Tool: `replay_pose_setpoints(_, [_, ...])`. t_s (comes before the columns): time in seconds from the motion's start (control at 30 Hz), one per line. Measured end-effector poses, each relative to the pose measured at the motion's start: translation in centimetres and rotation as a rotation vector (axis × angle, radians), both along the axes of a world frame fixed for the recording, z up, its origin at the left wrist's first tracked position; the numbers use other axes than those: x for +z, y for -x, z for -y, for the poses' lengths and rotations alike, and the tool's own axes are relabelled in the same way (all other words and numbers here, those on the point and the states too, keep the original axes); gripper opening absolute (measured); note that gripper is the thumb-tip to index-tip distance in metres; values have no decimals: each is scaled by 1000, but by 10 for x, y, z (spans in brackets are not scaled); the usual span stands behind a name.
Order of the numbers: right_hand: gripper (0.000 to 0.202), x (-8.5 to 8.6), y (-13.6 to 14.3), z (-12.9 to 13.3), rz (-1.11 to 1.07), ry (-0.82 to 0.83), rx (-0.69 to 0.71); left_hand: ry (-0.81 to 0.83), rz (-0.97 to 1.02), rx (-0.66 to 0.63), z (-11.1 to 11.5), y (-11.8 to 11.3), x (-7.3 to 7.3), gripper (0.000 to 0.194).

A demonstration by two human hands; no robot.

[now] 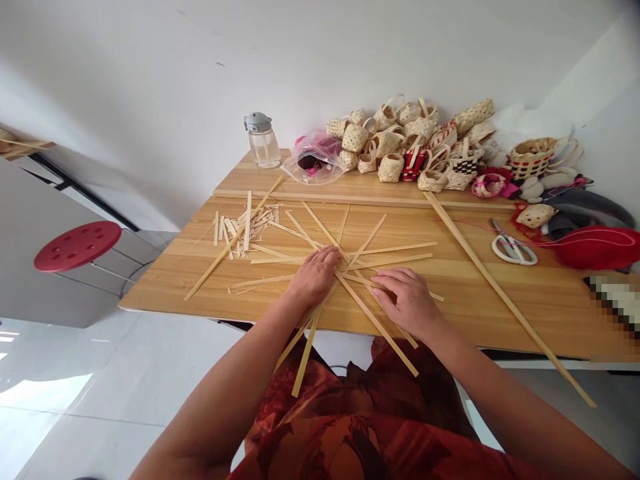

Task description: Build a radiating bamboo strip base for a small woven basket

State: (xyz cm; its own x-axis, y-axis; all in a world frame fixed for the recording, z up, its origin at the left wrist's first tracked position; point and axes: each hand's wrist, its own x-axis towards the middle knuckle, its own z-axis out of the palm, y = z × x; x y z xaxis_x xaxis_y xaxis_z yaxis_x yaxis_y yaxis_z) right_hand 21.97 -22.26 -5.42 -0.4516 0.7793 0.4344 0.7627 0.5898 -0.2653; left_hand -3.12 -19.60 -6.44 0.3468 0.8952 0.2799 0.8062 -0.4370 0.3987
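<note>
Several thin bamboo strips point(380, 319) cross one another in a star near the table's front edge, their ends fanning out on all sides. Two or three ends hang past the edge over my lap. My left hand point(316, 275) presses down on the crossing from its left side, fingers together, hiding part of the centre. Right of the crossing, my right hand point(407, 300) rests low over the strips. Its fingers are loosely bent, with the thumb apart from the index finger near one strip.
Strip offcuts point(243, 230) lie at left under a long strip point(215, 267). Another long strip point(505, 293) overhangs the front edge at right, near white-handled scissors point(514, 250). Behind are a water bottle point(264, 143), a plastic bag point(315, 163) and small woven baskets point(390, 167). A red stool point(77, 245) stands left.
</note>
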Motion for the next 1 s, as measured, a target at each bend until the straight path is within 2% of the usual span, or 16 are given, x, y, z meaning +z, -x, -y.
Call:
replay_pose_setpoints(0.43, [25, 0, 4, 3, -13, 19, 27, -8, 8, 6, 0, 0, 2, 35])
replay_pose_setpoints(0.73, [24, -8, 3, 1, -56, -49, 75, -14, 28, -10, -1, 1, -2, 39])
replay_pose_setpoints(1.0, [24, -11, 3, 1, -58, -46, 69, -8, 33, -19, -2, 2, -3, 39])
